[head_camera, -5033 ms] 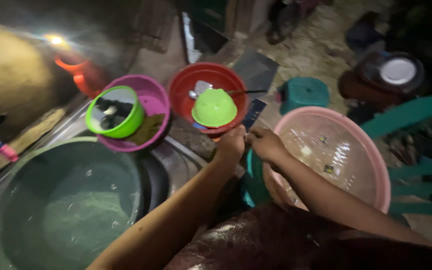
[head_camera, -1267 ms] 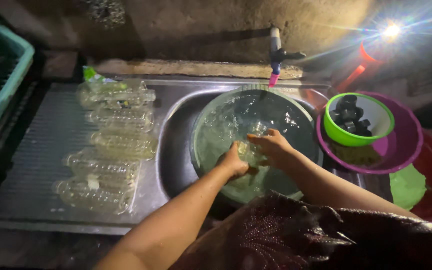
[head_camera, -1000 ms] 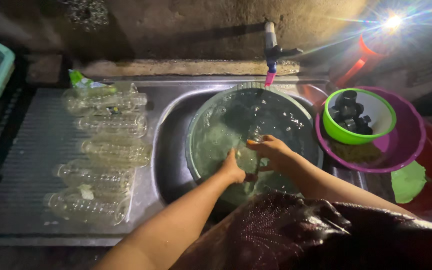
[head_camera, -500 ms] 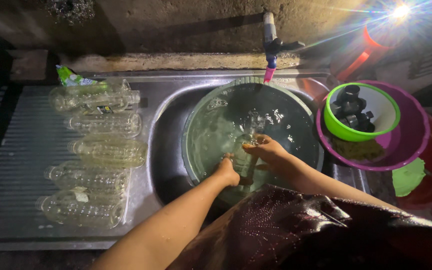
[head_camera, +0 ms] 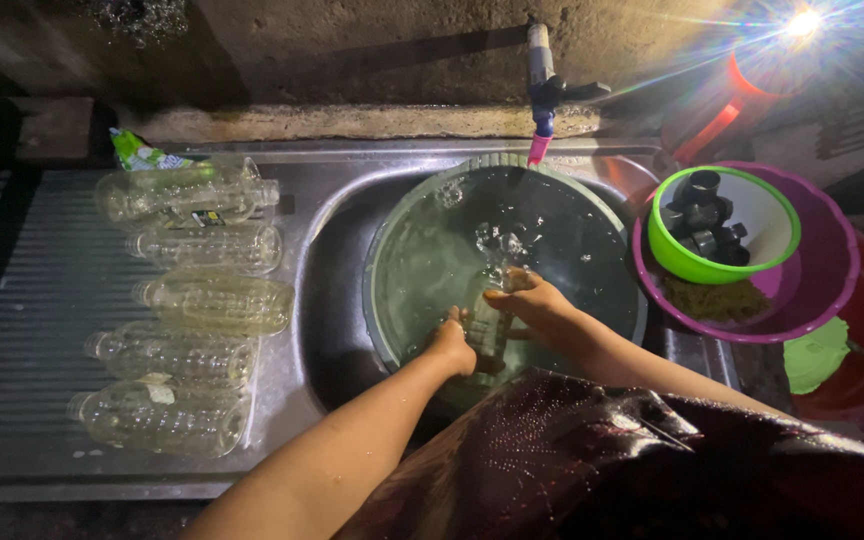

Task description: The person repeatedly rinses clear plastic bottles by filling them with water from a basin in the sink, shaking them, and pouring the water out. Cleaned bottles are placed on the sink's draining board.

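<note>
Hands are seen in one green basin (head_camera: 592, 215) of water set in the sink (head_camera: 332, 300): left hand (head_camera: 455, 343) clenched, right hand (head_camera: 530, 303) curled, both on one small submerged object, too blurred to identify. Five clear plastic bottles (head_camera: 214, 304) are laid in a column on the ribbed worktop (head_camera: 27, 300). One green bowl (head_camera: 772, 215) sits inside one purple bowl (head_camera: 837, 270).

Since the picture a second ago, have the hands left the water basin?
No. Both the left hand and right hand remain inside the green basin, below the tap.
</note>
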